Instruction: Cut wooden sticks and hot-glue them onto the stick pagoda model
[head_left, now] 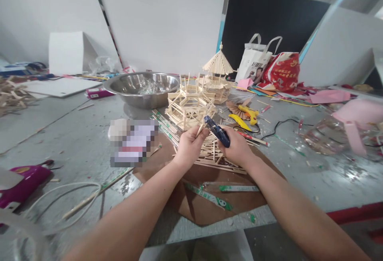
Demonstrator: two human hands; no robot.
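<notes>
My left hand [189, 146] is closed in a pinch on a short wooden stick [200, 129], holding it up at the tip of a blue glue gun [218, 132]. My right hand [236, 146] is wrapped round the glue gun's handle, its nozzle pointing left at the stick's end. Just beyond both hands stands a hexagonal frame of wooden sticks [189, 104]. Under the hands lies a pile of loose sticks [218, 158] on a brown cardboard sheet [203, 201].
A steel bowl [143, 87] and a finished stick pavilion [218, 74] stand behind the frame. A yellow glue gun [247, 116], bags [269, 66], pink paper and a clear plastic bottle [326, 136] lie right. A purple tool [21, 182] with cable lies left, and wrapped chopsticks [164, 124] beside the frame.
</notes>
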